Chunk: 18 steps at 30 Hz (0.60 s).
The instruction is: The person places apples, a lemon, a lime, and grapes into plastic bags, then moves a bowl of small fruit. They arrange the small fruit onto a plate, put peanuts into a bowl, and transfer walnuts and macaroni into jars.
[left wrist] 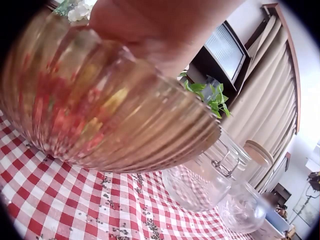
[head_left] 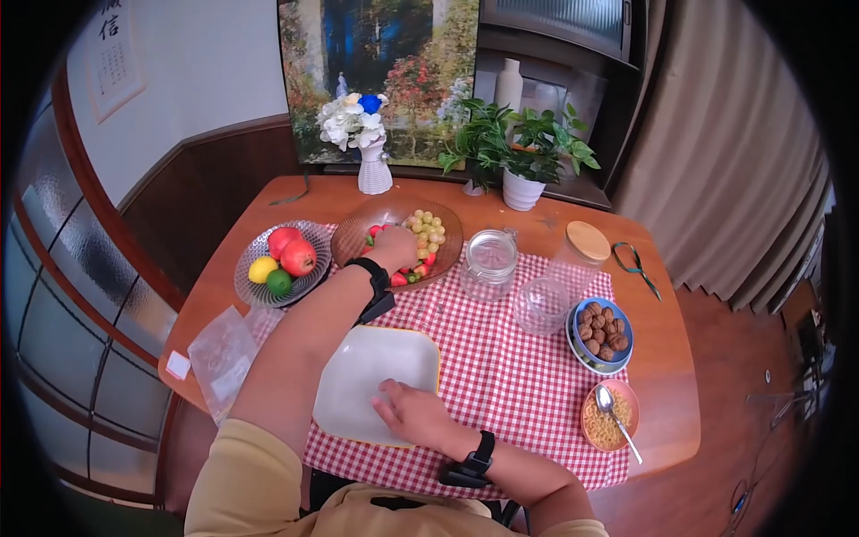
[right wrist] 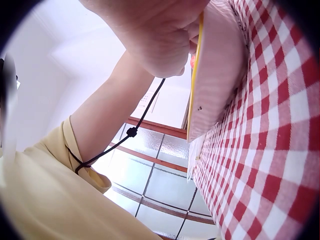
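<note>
We have the left hand (head_left: 394, 249) down in the amber glass bowl (head_left: 351, 234), fingers out of sight among the fruit; can't tell if it's pinching anything. Right hand (head_left: 413, 413) sits over the near side of the white dish (head_left: 349, 385), fingers loose and slightly bent, holding nothing we can see. The 2 hands are well apart.

Bowl: wide, ribbed, translucent. Pale yellow-green grapes (head_left: 427, 233) sit just right of the left hand; red strawberries (head_left: 399, 279), some with green tops, lie beside and below it. Dish: squarish, white inside, thin yellow rim, between the left wrist and the right hand.

Hard to make out: the left hand covers the middle of the bowl, so we can't count strawberries. From the left wrist, fruit is only red and yellow smears through the ribs. From the right wrist, the dish's rim hides the fingertips; can't tell if they touch it. Part of the dish is behind the right hand.
</note>
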Each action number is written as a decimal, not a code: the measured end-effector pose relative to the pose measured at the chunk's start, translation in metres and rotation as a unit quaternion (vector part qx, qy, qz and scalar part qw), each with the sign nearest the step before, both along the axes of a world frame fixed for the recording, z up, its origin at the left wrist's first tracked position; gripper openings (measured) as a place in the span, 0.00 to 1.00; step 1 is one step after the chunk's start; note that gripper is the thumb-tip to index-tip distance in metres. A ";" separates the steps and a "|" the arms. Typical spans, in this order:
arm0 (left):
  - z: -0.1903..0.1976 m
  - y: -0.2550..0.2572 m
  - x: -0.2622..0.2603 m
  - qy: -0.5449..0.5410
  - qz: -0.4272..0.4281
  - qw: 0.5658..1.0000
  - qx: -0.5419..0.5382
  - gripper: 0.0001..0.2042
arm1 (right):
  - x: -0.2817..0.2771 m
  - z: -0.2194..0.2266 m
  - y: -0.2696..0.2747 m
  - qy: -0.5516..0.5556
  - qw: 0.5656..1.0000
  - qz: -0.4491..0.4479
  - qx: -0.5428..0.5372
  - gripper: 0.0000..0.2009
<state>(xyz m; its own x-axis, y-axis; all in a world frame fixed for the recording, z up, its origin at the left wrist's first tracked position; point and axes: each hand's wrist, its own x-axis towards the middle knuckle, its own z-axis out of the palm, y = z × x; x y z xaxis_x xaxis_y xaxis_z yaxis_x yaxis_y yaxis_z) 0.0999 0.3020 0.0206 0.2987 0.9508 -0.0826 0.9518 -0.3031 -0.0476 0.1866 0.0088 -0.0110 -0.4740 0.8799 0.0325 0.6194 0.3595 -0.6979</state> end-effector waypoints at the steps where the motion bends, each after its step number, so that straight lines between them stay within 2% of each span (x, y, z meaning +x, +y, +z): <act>1: -0.002 0.003 0.000 0.003 -0.002 1.000 0.000 0.18 | 0.000 0.001 0.000 0.003 1.000 0.004 0.001 0.19; 3: -0.008 0.009 -0.001 -0.156 0.076 0.984 0.043 0.15 | -0.001 0.002 0.000 0.001 1.000 0.004 0.002 0.19; 4: -0.011 0.018 -0.007 -0.155 0.076 0.984 0.042 0.15 | -0.001 0.002 0.000 -0.005 1.000 0.006 0.003 0.19; 6: -0.013 0.041 -0.020 -0.259 -0.024 0.960 0.101 0.17 | -0.001 0.003 0.000 -0.006 1.000 0.006 0.005 0.19; 7: -0.005 0.038 -0.021 -0.259 -0.024 0.961 0.100 0.17 | -0.001 0.003 -0.001 -0.008 1.000 0.005 0.006 0.19; 8: 0.011 0.028 -0.023 -0.419 0.067 0.905 0.031 0.17 | -0.001 0.004 -0.001 -0.008 1.000 0.006 0.005 0.19; 9: 0.029 0.019 -0.026 -0.562 0.154 0.812 -0.037 0.18 | 0.000 0.006 -0.002 -0.009 1.000 0.002 0.000 0.18; 10: 0.042 0.015 -0.034 -0.562 0.163 0.805 -0.094 0.17 | -0.001 0.007 -0.002 -0.011 1.000 -0.001 -0.003 0.18; 11: 0.050 0.008 -0.042 -0.561 0.166 0.805 -0.093 0.17 | -0.001 0.006 -0.002 -0.010 1.000 0.002 -0.003 0.18; 13: 0.067 -0.013 -0.057 -0.643 0.087 0.758 -0.064 0.17 | -0.001 0.001 -0.003 0.018 0.999 -0.017 0.044 0.17; 15: 0.097 -0.056 -0.067 -0.649 0.078 0.754 -0.071 0.17 | -0.001 0.004 -0.001 0.010 1.000 -0.012 0.024 0.17; 17: 0.115 -0.096 -0.078 -0.697 0.064 0.711 -0.073 0.16 | -0.001 0.006 -0.001 -0.001 1.000 -0.005 0.002 0.17; 18: 0.119 -0.113 -0.086 -0.697 0.069 0.710 -0.073 0.16 | -0.001 0.006 -0.001 0.008 1.000 -0.015 0.002 0.17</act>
<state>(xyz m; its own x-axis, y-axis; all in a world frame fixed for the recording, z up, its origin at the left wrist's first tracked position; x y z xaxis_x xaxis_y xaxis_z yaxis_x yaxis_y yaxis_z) 0.0140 0.1889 0.1394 0.0914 0.9907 0.1009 0.0637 -0.1069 0.9922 0.1857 0.0079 -0.0055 -0.4471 0.8934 0.0442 0.6183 0.3443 -0.7065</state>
